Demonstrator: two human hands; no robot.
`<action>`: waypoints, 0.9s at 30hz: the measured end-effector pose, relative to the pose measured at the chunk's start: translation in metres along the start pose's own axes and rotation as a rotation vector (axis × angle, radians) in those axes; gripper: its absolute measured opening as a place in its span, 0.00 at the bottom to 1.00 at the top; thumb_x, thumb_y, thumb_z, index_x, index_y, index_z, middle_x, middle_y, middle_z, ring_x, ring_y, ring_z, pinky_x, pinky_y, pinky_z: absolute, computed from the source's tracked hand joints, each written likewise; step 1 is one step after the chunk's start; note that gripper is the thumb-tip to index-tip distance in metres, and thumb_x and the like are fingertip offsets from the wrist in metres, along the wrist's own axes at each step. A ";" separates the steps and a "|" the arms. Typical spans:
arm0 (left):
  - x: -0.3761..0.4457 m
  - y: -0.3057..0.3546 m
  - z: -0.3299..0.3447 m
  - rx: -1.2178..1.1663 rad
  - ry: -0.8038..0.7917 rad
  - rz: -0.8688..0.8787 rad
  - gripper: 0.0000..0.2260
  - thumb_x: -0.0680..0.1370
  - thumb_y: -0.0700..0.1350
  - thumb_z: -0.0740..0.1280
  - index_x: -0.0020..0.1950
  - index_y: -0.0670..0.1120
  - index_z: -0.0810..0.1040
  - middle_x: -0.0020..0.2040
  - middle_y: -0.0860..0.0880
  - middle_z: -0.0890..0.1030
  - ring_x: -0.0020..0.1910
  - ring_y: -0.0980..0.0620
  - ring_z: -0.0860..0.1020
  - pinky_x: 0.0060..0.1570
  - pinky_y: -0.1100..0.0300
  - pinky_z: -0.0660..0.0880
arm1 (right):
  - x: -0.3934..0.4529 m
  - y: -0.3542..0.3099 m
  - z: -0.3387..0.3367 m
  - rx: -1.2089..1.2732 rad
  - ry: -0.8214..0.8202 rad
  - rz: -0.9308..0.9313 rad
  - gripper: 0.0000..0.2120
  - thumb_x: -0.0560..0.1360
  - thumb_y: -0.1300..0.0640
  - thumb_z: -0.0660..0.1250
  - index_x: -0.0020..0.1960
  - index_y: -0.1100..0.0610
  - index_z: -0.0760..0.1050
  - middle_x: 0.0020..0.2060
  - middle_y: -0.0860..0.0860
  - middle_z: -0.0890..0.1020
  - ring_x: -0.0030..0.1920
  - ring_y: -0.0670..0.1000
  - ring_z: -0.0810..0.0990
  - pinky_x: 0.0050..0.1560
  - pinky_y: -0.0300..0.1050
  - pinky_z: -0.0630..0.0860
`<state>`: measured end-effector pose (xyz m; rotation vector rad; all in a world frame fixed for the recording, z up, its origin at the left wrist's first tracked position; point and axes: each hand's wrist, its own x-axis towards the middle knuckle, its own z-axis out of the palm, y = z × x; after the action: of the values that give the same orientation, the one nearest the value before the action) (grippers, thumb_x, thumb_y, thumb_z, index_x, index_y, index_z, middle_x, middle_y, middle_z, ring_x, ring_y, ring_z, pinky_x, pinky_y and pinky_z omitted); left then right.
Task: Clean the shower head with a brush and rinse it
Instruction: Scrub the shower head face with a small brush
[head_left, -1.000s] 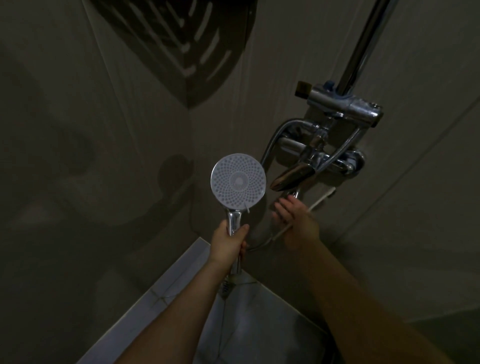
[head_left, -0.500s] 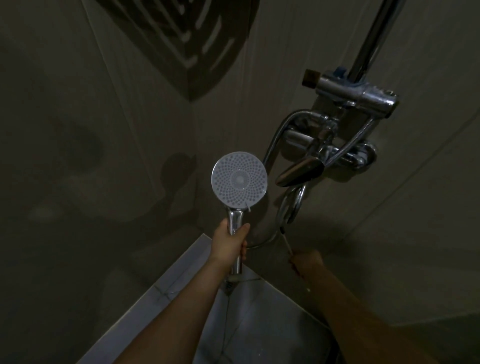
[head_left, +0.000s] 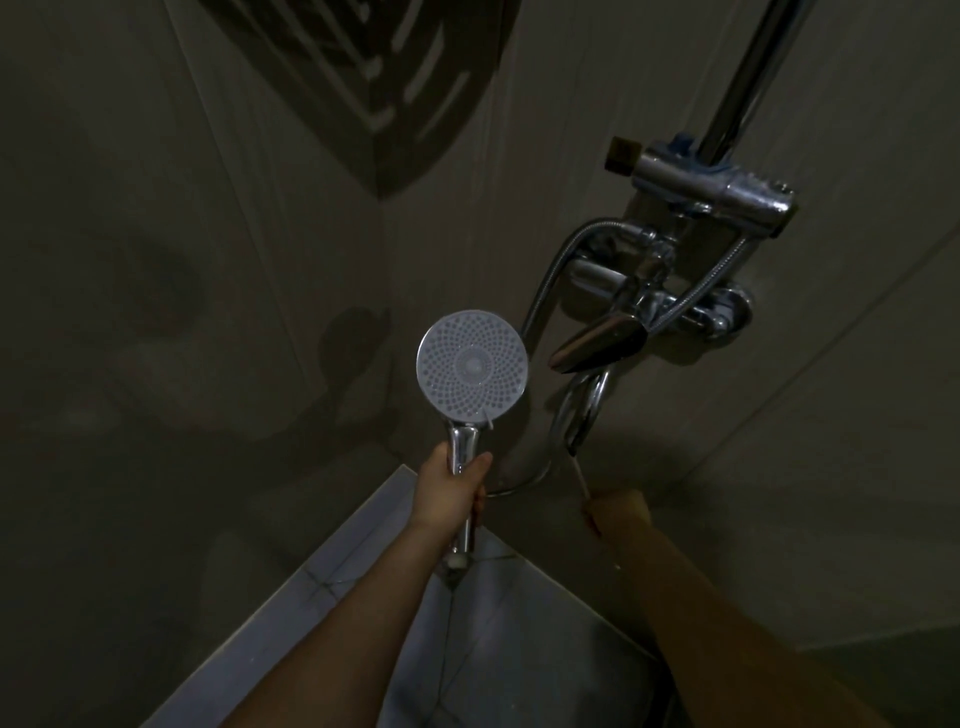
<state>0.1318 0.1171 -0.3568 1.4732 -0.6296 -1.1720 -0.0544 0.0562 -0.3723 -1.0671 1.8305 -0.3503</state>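
You have one view only, worn on your head: it looks forward and steeply down into the shower corner, close to both forearms, with the wall fittings (head_left: 675, 291) at upper right and the floor (head_left: 519, 649) below.

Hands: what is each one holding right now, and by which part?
The left hand grips the shower head by its chrome handle. The right hand holds the end of a thin light stick, probably the brush handle.
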 end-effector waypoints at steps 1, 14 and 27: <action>0.000 0.001 0.000 -0.005 0.000 -0.004 0.06 0.76 0.41 0.66 0.41 0.47 0.69 0.26 0.45 0.71 0.20 0.53 0.68 0.24 0.61 0.67 | 0.001 -0.002 0.001 -0.034 -0.003 0.009 0.14 0.75 0.66 0.61 0.32 0.54 0.68 0.34 0.53 0.75 0.33 0.49 0.73 0.30 0.34 0.75; -0.010 0.019 -0.009 -0.015 0.038 -0.009 0.06 0.76 0.41 0.66 0.43 0.46 0.70 0.25 0.47 0.71 0.18 0.56 0.69 0.19 0.63 0.67 | -0.044 -0.029 -0.023 -0.463 0.135 -0.186 0.15 0.76 0.59 0.63 0.58 0.66 0.76 0.58 0.61 0.79 0.60 0.59 0.76 0.58 0.47 0.72; -0.030 0.128 -0.040 -0.032 0.041 0.098 0.06 0.76 0.40 0.65 0.42 0.46 0.68 0.26 0.45 0.69 0.17 0.56 0.67 0.18 0.65 0.66 | -0.089 -0.165 -0.028 -0.646 0.114 -0.622 0.11 0.74 0.63 0.61 0.51 0.64 0.80 0.50 0.61 0.82 0.52 0.59 0.79 0.53 0.45 0.75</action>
<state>0.1841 0.1260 -0.2300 1.4198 -0.6446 -1.0689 0.0219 0.0260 -0.2014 -2.1116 1.7083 -0.1740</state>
